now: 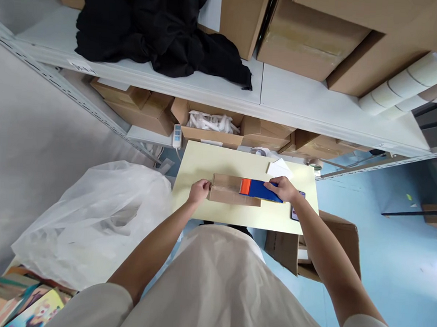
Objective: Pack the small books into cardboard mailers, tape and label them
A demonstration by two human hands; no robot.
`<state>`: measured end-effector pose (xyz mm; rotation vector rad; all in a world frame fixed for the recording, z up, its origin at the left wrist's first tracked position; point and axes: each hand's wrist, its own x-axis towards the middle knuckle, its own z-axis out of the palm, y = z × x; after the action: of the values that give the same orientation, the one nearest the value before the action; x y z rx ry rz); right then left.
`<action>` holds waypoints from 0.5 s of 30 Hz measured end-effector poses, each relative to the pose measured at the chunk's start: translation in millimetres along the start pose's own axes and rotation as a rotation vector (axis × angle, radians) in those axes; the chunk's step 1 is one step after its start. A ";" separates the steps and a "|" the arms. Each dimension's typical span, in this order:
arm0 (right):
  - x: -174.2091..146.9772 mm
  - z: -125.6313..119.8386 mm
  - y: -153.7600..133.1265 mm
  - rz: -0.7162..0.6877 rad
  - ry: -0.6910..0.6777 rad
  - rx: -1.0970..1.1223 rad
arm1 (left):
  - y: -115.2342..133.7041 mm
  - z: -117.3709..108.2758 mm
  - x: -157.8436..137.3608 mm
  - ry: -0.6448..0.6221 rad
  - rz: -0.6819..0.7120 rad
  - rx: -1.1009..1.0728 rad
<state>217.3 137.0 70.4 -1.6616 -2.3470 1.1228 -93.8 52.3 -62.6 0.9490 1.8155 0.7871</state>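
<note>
A small brown cardboard box [226, 194] lies on the pale yellow table [200, 160]. My left hand [200, 189] is closed at its left end, fingers pinched at the edge. My right hand [281, 188] grips the right part of a flat blue block with an orange end [263, 190], thumb on top. Its orange end lies over or inside the right part of the cardboard box; I cannot tell which. A thin yellow edge shows along its lower side. White paper [279, 167] lies just beyond my right hand, and a phone [295, 212] is partly under that forearm.
A shelf [300, 97] with black cloth [167, 32], cartons and tape rolls [408, 84] crosses behind the table. Below it stands an open box of white pieces [213, 133]. A white plastic bag [89, 219] bulges at left; an open carton [341, 240] is at right.
</note>
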 end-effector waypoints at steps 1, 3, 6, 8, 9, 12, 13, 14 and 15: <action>0.0 0.2 -0.4 -0.001 0.004 0.007 | -3.2 2.2 -0.1 0.037 0.011 0.035; 0.1 1.0 -0.7 -0.002 0.010 0.023 | -12.7 6.8 0.0 0.087 0.024 0.097; 0.0 2.6 0.1 -0.010 0.013 0.036 | -30.1 13.4 0.1 0.059 0.017 0.123; 0.0 3.3 0.9 -0.013 0.012 0.041 | -36.3 13.2 -1.3 0.032 0.014 0.112; -0.1 3.3 1.1 -0.012 0.011 0.044 | -35.6 10.8 -2.6 0.037 0.016 0.105; -0.7 2.0 0.8 -0.019 0.000 0.045 | -15.5 -2.5 -7.6 0.009 0.206 0.182; -1.0 1.2 0.4 -0.024 -0.003 0.043 | -4.0 -6.2 -8.9 -0.049 0.392 0.301; -1.3 0.4 -0.1 -0.027 -0.005 0.041 | 8.8 -8.2 -9.6 -0.133 0.591 0.457; -1.7 -0.2 -0.7 -0.029 -0.007 0.041 | 21.5 -8.2 -9.8 -0.209 0.745 0.600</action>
<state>217.5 135.6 71.6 -1.6078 -2.3278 1.1656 -92.5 53.6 -37.7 2.0857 1.5189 0.5277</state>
